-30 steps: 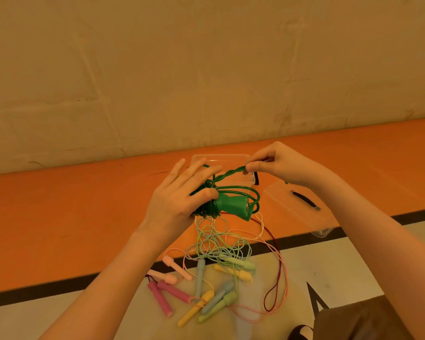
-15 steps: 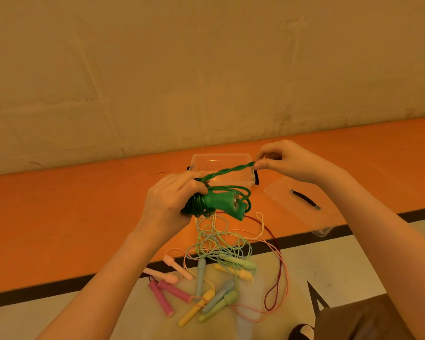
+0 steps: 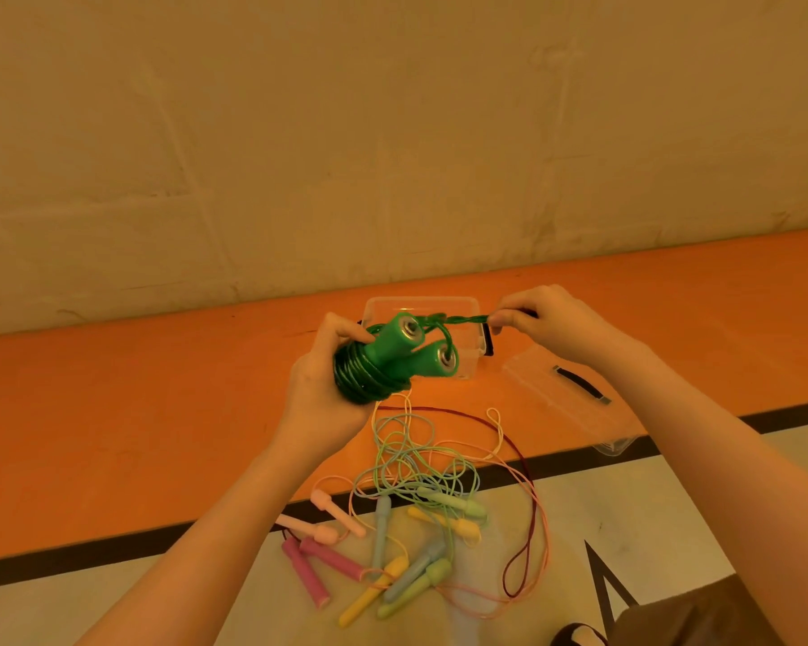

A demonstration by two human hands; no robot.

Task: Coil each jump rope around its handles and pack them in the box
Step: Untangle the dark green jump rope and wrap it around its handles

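My left hand (image 3: 320, 389) grips a green jump rope (image 3: 393, 361): two green handles side by side, their ends pointing up and right, with green cord coiled round their lower part. My right hand (image 3: 539, 319) pinches the twisted free end of that cord (image 3: 462, 320), stretched taut between my hands. Behind them stands a clear plastic box (image 3: 462, 304), open, partly hidden by the handles. On the floor below lies a tangle of pastel jump ropes (image 3: 411, 463) with pink, yellow, blue and green handles.
The clear box lid (image 3: 560, 394) with a black handle lies to the right on the orange floor strip. A dark red cord (image 3: 521, 463) loops round the tangle's right side. A wall rises behind. My knee and a shoe show at the bottom right.
My left hand has turned the green bundle so the handle ends now face up toward me. My right hand has moved a little right, keeping the cord end taut.
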